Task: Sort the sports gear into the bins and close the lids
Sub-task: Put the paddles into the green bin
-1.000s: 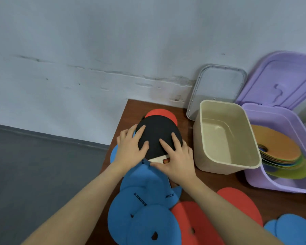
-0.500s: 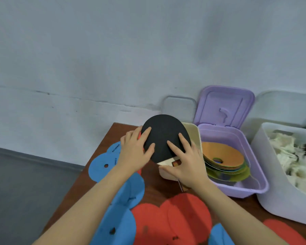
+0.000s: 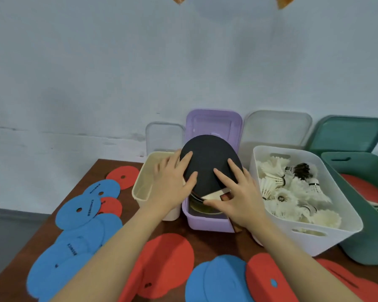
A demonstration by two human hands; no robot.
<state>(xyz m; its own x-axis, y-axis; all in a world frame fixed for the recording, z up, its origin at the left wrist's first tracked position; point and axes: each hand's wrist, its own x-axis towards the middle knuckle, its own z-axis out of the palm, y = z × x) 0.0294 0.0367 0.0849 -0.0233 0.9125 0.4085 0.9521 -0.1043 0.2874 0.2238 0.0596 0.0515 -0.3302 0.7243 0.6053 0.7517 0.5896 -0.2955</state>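
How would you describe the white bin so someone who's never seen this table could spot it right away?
Look along the row of open bins at the back of the brown table, against the pale wall. The white bin is third from the left, between the purple bin and the green bin. It alone is heaped with feathered shuttlecocks.

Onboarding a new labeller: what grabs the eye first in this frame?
Dead centre, both hands, left and right, hold a black-faced paddle above the purple bin. Right of it, a white bin is heaped with shuttlecocks. Blue discs and red discs litter the brown table in front.
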